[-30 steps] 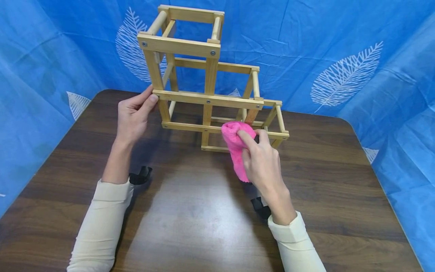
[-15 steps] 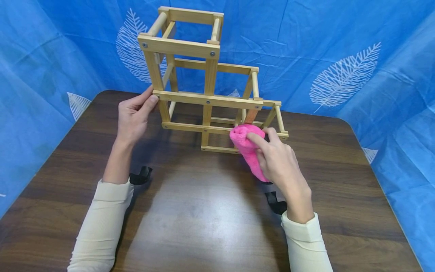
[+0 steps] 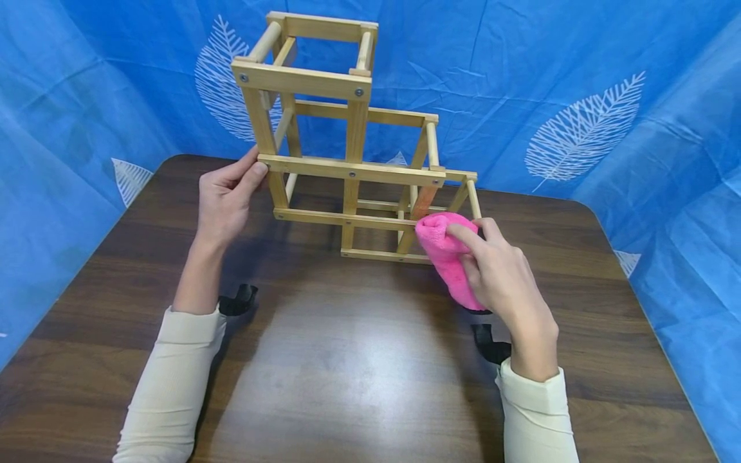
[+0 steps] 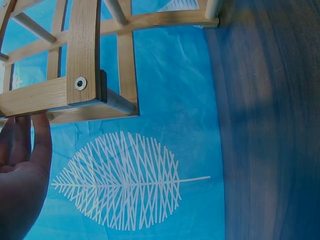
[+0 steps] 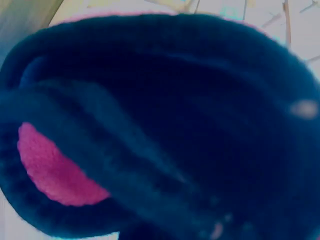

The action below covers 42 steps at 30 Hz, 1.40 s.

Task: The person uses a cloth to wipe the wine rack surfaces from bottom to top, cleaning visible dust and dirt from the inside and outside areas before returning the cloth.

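Note:
A stepped light-wood rack (image 3: 352,168), bolted together from slats and round rods, fills the back middle of the head view. My left hand (image 3: 227,196) grips its left side at a corner joint, thumb in front and fingers behind. In the left wrist view, the fingers (image 4: 41,137) press against the underside of a slat. My right hand (image 3: 506,273) holds a bunched pink cloth (image 3: 448,254) against the rack's lower right rail, covering part of it. The cloth's dark edge (image 5: 210,115) fills most of the right wrist view, hiding the fingers there.
The brown wooden table (image 3: 324,360) lies under both forearms. Behind and beside it hangs a blue sheet (image 3: 498,77) with white leaf prints. Black straps (image 3: 238,301) stick out at both wrists.
My right hand has slid the pink cloth to the right along the lower rail, uncovering the rail's middle part. The left hand and the rack have hardly moved.

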Each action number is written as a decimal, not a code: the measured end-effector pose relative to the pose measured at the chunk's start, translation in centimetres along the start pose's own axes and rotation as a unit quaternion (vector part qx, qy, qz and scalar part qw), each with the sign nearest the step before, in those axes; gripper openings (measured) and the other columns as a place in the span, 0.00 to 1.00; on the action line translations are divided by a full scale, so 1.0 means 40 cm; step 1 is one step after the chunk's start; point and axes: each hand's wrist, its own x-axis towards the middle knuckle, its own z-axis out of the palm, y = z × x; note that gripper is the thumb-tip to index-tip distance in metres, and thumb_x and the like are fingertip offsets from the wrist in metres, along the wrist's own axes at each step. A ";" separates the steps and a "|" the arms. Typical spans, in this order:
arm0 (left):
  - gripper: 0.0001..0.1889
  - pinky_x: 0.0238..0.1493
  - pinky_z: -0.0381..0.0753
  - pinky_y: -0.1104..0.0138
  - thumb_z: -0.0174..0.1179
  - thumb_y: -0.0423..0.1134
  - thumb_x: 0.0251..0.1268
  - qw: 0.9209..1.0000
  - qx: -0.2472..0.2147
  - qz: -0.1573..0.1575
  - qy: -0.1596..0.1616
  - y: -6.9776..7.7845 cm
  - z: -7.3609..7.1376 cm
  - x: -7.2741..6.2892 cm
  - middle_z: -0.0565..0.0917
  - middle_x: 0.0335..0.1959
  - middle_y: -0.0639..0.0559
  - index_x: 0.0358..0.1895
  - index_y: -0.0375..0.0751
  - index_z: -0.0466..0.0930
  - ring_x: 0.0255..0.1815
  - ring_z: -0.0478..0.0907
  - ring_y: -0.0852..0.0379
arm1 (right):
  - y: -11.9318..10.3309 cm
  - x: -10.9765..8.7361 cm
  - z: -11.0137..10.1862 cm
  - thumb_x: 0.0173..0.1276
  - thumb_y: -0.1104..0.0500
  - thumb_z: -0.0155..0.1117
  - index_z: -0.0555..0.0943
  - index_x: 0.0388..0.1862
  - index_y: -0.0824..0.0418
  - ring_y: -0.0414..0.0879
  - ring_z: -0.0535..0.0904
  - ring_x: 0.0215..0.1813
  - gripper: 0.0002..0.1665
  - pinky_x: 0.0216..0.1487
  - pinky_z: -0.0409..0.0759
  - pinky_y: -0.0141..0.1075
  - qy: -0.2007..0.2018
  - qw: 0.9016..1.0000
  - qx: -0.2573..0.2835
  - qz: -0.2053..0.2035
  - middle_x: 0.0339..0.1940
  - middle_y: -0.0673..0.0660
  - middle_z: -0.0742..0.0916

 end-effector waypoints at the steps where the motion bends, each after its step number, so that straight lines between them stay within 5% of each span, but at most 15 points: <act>1: 0.16 0.49 0.81 0.70 0.56 0.31 0.73 1.000 0.002 -0.001 0.000 0.001 0.000 0.000 0.83 0.54 0.41 0.61 0.42 0.78 0.48 0.84 0.61 | 0.005 -0.002 -0.003 0.60 0.74 0.65 0.76 0.62 0.54 0.61 0.80 0.35 0.32 0.28 0.80 0.56 0.000 1.000 0.003 0.003 0.52 0.65 0.77; 19: 0.17 0.49 0.81 0.69 0.56 0.31 0.72 1.000 0.000 -0.011 0.002 0.003 0.002 -0.003 0.83 0.54 0.42 0.61 0.41 0.78 0.47 0.84 0.62 | 0.046 -0.024 -0.051 0.63 0.72 0.64 0.75 0.63 0.60 0.63 0.77 0.42 0.29 0.38 0.75 0.62 0.001 0.996 0.015 0.089 0.50 0.69 0.77; 42: 0.16 0.47 0.81 0.71 0.57 0.30 0.71 0.999 -0.033 0.008 0.022 -0.008 0.014 -0.004 0.84 0.52 0.43 0.60 0.39 0.79 0.46 0.84 0.61 | 0.007 0.005 0.017 0.63 0.71 0.67 0.75 0.64 0.58 0.64 0.78 0.47 0.30 0.40 0.81 0.62 0.031 0.995 0.053 0.080 0.52 0.69 0.75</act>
